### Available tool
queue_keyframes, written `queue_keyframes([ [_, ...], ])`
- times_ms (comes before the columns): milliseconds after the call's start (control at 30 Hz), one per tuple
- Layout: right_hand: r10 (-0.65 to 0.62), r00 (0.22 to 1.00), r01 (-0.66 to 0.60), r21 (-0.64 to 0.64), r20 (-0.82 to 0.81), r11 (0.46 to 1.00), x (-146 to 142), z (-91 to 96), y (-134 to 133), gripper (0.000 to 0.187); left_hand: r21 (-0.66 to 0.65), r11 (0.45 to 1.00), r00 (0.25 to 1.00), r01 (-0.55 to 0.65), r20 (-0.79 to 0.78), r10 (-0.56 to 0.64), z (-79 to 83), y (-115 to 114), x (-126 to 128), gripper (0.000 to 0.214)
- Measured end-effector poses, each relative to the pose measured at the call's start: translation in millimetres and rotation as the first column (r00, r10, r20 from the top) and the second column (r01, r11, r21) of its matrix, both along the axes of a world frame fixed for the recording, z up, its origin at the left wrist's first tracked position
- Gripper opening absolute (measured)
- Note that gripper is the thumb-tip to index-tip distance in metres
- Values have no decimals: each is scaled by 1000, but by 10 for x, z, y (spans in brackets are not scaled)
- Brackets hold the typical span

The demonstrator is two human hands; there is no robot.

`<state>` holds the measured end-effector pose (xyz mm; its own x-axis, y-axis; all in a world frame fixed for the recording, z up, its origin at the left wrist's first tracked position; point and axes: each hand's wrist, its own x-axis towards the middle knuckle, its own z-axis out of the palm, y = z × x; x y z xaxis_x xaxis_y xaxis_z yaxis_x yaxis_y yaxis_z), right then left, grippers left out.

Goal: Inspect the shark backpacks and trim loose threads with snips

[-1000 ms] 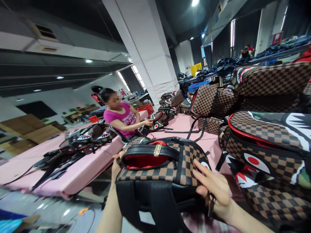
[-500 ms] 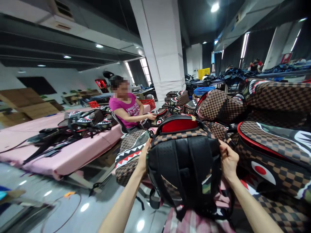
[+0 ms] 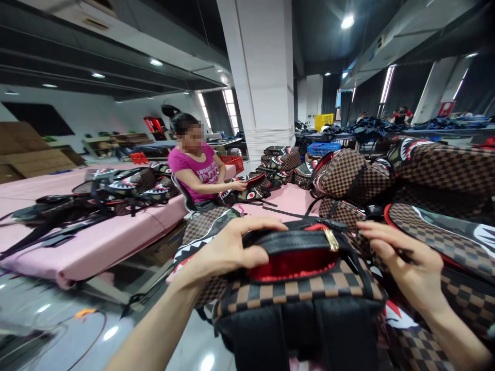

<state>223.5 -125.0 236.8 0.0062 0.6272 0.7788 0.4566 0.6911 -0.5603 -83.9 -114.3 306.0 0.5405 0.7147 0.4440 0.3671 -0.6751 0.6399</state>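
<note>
A backpack [image 3: 301, 291] with brown-and-black checks, black straps and a red lining stands right before me, its back panel facing me. Its top is unzipped, and a black handle with a gold zipper pull shows at the opening. My left hand [image 3: 242, 242] grips the left side of this opening, thumb in front and fingers over the top edge. To the right of the bag, my right hand [image 3: 410, 260] is raised with its fingers apart and holds nothing that I can see. The lower part of the backpack runs out of view.
Checked shark-face backpacks [image 3: 444, 237] are piled on my right, others [image 3: 282, 159] farther back. A person in a purple shirt [image 3: 199, 175] sits across, handling a bag. Dark bags lie on the pink table [image 3: 127, 242] at left. A white pillar [image 3: 266, 87] rises behind.
The backpack has come lower and closer, its open top now facing me more. My left hand moved from its side to the opening; my right hand let go of its right edge.
</note>
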Motion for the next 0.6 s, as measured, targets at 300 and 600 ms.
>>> queue_keyframes([
  [300,705,694,-544,-536,146,646,-687,819,260,23,746,639,911,-187,-112,398,-124,-544,130,34],
  [600,488,673,-246,-454,556,857,-867,800,364,17,915,398,925,-70,-90,369,-211,-613,224,26],
])
